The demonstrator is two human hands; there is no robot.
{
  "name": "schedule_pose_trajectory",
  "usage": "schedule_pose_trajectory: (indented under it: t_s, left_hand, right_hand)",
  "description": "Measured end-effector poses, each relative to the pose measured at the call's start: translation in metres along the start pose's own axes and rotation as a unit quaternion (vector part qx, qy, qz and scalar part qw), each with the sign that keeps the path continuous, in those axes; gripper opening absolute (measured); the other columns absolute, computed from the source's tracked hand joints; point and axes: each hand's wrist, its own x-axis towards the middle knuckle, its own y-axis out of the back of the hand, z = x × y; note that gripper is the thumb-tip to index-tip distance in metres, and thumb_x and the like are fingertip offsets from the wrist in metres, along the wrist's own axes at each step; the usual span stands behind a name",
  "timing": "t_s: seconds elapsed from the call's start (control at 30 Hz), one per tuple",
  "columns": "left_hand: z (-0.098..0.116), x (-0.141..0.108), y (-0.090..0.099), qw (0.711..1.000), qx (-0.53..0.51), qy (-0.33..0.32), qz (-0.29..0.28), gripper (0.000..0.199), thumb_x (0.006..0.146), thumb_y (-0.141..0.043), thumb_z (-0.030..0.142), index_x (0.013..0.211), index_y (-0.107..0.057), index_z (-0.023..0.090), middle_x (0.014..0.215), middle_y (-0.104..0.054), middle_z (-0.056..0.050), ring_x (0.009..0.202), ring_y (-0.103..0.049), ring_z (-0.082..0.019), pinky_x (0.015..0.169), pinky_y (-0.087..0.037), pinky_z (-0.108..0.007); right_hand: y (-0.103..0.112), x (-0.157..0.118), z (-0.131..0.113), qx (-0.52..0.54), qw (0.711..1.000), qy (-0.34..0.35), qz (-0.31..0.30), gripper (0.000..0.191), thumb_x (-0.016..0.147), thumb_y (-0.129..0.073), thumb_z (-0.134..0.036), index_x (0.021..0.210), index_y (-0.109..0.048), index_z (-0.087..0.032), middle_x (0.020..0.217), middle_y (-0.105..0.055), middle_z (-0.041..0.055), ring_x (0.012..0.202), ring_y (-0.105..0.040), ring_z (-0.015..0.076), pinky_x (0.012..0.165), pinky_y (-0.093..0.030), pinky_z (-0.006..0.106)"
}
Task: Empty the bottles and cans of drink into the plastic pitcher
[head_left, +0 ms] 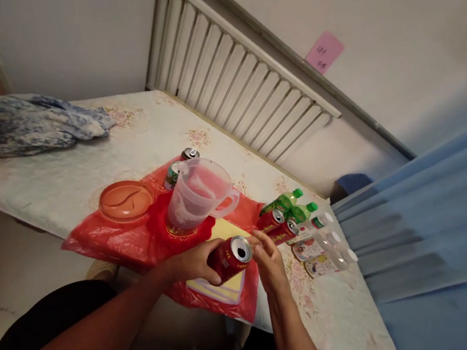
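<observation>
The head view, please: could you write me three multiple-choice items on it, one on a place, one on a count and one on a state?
1. Where does the clear jug stand?
A. on the red bag
B. on the blue cloth
C. on the floor

2. How many green-capped bottles lie by the red cans?
A. none
B. two
C. five

3. How is the can in the left hand held?
A. upright
B. tipped on its side, top toward the right hand
C. crushed flat

Answers:
1. A, since red plastic shows all round the jug's base.
2. B, since two green caps show side by side.
3. B, since the can's silver top faces sideways toward the right hand's fingers.
</observation>
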Motion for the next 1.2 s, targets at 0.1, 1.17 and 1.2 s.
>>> schedule_pose_trajectory:
  t_s: [0.1, 1.17, 1.2]
  left_hand:
    - [0.000, 0.008, -0.013, 0.999, -0.043, 0.031, 0.010, 0.079, 0.057, -0.083, 0.040, 0.127, -0.053, 0.020, 0.122, -0.064, -0.007, 0.115, -0.058, -0.031, 0.096, -0.048, -0.042]
    - [-0.049, 0.047, -0.068, 0.756, 0.613, 0.015, 0.229, 0.032, 0.093, -0.042, 0.031, 0.108, -0.063, 0.012, 0.126, -0.061, -0.022, 0.122, -0.052, -0.034, 0.103, -0.043, -0.052]
    - [-0.051, 0.045, -0.068, 0.745, 0.627, 0.013, 0.227, 0.032, 0.094, -0.042, 0.031, 0.109, -0.063, 0.012, 0.127, -0.061, -0.021, 0.122, -0.052, -0.034, 0.104, -0.043, -0.052]
  right_hand:
    - [0.011, -0.037, 0.001, -0.004, 0.999, -0.010, -0.043, 0.061, 0.067, -0.084, -0.034, 0.123, -0.063, -0.022, 0.118, -0.071, 0.0100, 0.108, -0.067, 0.0273, 0.091, -0.054, 0.040]
    - [0.137, -0.060, 0.022, -0.189, 0.936, 0.016, 0.298, 0.057, 0.055, -0.079, -0.031, 0.107, -0.066, -0.016, 0.094, -0.074, 0.0078, 0.080, -0.070, 0.0253, 0.074, -0.056, 0.035]
    - [0.142, -0.055, 0.026, -0.197, 0.930, 0.023, 0.308, 0.059, 0.055, -0.079, -0.033, 0.109, -0.066, -0.015, 0.096, -0.074, 0.0085, 0.083, -0.070, 0.0257, 0.076, -0.056, 0.035]
